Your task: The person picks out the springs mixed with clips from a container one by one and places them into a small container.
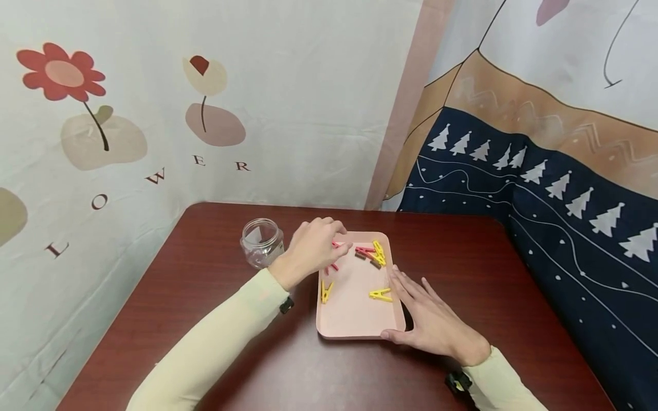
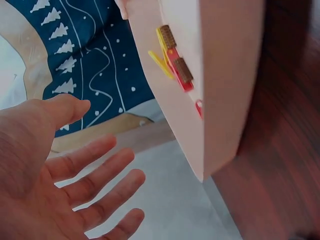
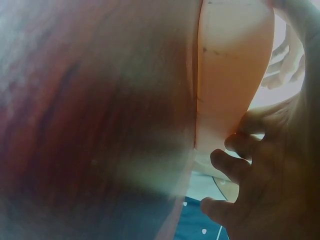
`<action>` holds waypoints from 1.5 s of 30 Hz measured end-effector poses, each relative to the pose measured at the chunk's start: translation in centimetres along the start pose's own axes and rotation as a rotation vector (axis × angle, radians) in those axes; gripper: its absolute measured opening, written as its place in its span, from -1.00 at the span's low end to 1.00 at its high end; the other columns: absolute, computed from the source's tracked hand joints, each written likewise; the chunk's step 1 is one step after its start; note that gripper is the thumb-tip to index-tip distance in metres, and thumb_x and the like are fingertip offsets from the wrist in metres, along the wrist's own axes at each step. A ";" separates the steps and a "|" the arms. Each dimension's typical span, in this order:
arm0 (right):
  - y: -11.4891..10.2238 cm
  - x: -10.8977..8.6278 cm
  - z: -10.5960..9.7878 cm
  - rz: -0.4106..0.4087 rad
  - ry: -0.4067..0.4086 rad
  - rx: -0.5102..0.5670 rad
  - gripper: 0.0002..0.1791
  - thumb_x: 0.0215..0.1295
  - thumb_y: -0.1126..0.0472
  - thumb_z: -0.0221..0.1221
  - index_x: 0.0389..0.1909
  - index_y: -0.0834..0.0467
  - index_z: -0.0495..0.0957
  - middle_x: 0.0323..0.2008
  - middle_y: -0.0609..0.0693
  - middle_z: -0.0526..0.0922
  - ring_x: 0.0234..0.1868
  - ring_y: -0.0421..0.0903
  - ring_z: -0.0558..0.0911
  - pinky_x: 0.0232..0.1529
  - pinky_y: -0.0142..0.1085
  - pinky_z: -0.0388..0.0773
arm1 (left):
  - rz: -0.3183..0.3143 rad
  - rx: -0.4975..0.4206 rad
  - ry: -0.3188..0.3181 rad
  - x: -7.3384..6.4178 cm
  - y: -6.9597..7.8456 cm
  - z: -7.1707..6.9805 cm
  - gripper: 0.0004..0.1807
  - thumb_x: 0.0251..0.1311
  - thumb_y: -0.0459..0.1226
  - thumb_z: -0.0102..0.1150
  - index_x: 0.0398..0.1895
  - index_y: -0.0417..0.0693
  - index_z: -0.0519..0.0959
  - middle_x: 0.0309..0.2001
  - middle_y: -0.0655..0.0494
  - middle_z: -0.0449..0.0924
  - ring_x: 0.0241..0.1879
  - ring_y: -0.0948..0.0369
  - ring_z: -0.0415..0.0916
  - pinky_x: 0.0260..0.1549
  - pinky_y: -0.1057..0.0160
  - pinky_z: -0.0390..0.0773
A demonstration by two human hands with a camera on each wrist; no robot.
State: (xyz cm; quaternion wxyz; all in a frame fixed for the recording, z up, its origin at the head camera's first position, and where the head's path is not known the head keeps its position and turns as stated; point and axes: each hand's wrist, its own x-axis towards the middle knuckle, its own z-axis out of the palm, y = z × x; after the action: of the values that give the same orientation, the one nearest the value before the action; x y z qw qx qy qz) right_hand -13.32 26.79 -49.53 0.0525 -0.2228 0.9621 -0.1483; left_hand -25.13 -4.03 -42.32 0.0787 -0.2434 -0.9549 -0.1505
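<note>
A pink tray (image 1: pixel 354 321) holds several small clothespins. A yellow clothespin (image 1: pixel 381 294) lies near its right side and another yellow clothespin (image 1: pixel 327 291) near its left side. Red and yellow clothespins are bunched at the far right, among them a red clothespin (image 2: pixel 181 72), with a small brown ribbed piece (image 2: pixel 183 69) beside it. My left hand (image 1: pixel 315 245) hovers over the tray's far left part, fingers spread and holding nothing, partly hiding red clothespins there. My right hand (image 1: pixel 429 317) rests against the tray's right side, fingers along the rim and thumb at the near right corner.
A clear glass jar (image 1: pixel 261 242) without a lid stands left of the tray, close to my left wrist. Both are on a dark reddish-brown table (image 1: pixel 247 354). Behind it hangs a printed cloth (image 1: pixel 308 114) with flowers, and a dark blue section with trees at right.
</note>
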 end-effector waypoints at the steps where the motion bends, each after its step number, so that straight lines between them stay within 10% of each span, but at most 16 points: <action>1: 0.0 0.0 0.0 0.000 0.001 0.001 0.43 0.34 -0.72 0.32 0.96 -0.04 -0.03 0.94 0.02 0.07 0.90 0.22 0.24 0.82 0.52 0.08 | -0.009 -0.004 -0.014 0.2 0.3 0.2 -0.58 0.57 0.08 0.45 0.26 0.05 0.84 0.20 0.03 0.89 0.19 -0.02 0.81 0.14 -0.07 0.81; 21: 0.0 -0.1 -0.2 -0.003 0.002 -0.009 0.41 0.36 -0.71 0.31 0.95 0.02 0.03 0.93 0.05 0.11 0.89 0.24 0.28 0.80 0.54 0.11 | -0.221 -0.013 -0.236 3.8 4.0 3.2 -0.64 0.51 0.07 0.56 -0.09 -0.03 0.83 -0.25 0.07 0.83 -0.32 0.16 0.64 -0.32 0.10 0.69; 35: 0.0 0.0 -0.1 -0.031 0.033 -0.004 0.42 0.36 -0.70 0.32 0.96 0.00 -0.02 0.93 0.06 0.11 0.89 0.23 0.27 0.80 0.54 0.12 | -0.268 0.155 -0.312 6.8 4.1 7.5 -0.70 0.39 0.00 0.54 0.03 0.06 0.87 -0.07 0.05 0.89 -0.25 0.09 0.78 -0.47 -0.06 0.62; 45: -0.1 -0.1 0.0 -0.023 0.025 0.000 0.42 0.35 -0.71 0.32 0.95 0.01 0.02 0.94 0.04 0.09 0.90 0.20 0.25 0.81 0.52 0.12 | -0.277 0.207 -0.353 7.2 5.3 6.9 -0.68 0.47 -0.01 0.52 0.13 0.06 0.88 -0.02 0.05 0.91 -0.24 0.12 0.75 -0.36 0.04 0.75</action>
State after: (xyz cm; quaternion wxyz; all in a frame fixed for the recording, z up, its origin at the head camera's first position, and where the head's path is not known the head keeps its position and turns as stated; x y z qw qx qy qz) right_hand -13.22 26.80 -49.46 0.0389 -0.2320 0.9600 -0.1518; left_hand -29.30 5.75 -45.87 -0.0863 -0.1235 -0.9885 -0.0163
